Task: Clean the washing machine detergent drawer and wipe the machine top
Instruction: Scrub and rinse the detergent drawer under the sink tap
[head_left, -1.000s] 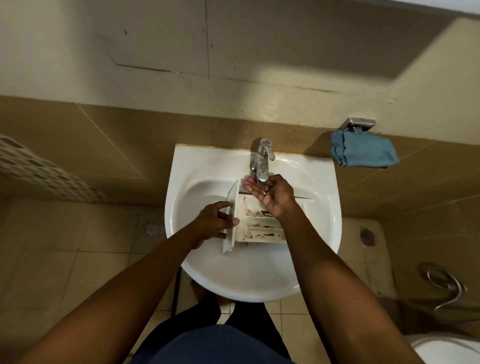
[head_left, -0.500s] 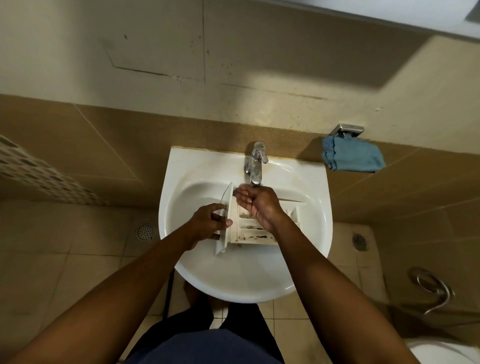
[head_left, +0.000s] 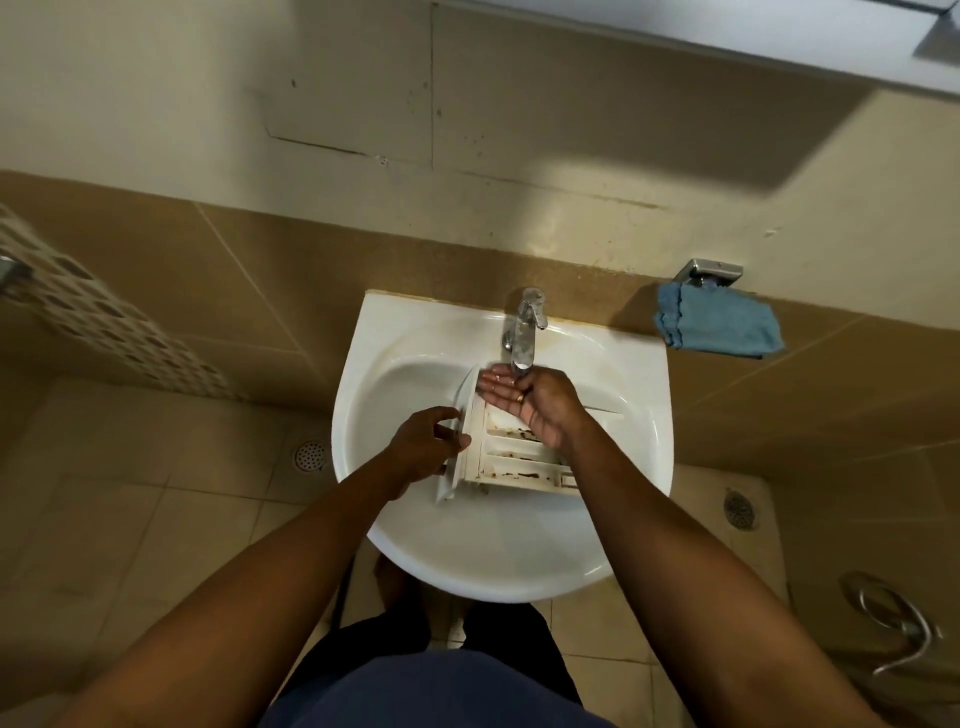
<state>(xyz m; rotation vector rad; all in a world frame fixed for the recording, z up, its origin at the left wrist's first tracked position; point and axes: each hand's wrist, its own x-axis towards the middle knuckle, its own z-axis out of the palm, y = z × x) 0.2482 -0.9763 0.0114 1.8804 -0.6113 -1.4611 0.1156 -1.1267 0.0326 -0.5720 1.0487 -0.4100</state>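
A white detergent drawer (head_left: 511, 460) with brown grime in its compartments lies in the white sink (head_left: 410, 545). My left hand (head_left: 426, 447) grips the drawer's front panel at its left end. My right hand (head_left: 535, 400) is cupped palm up over the drawer, its fingers right under the spout of the chrome tap (head_left: 523, 332). It holds nothing, and a ring shows on one finger. I cannot tell whether water is running.
A blue cloth (head_left: 719, 327) hangs from a metal holder on the tiled wall to the right of the sink. Floor drains (head_left: 310, 455) lie on both sides. A chrome hose (head_left: 893, 623) curls at the lower right.
My right hand has stayed under the tap, its cupped palm tipping a little. My left hand keeps hold of the drawer's front panel. The camera view has drifted slightly.
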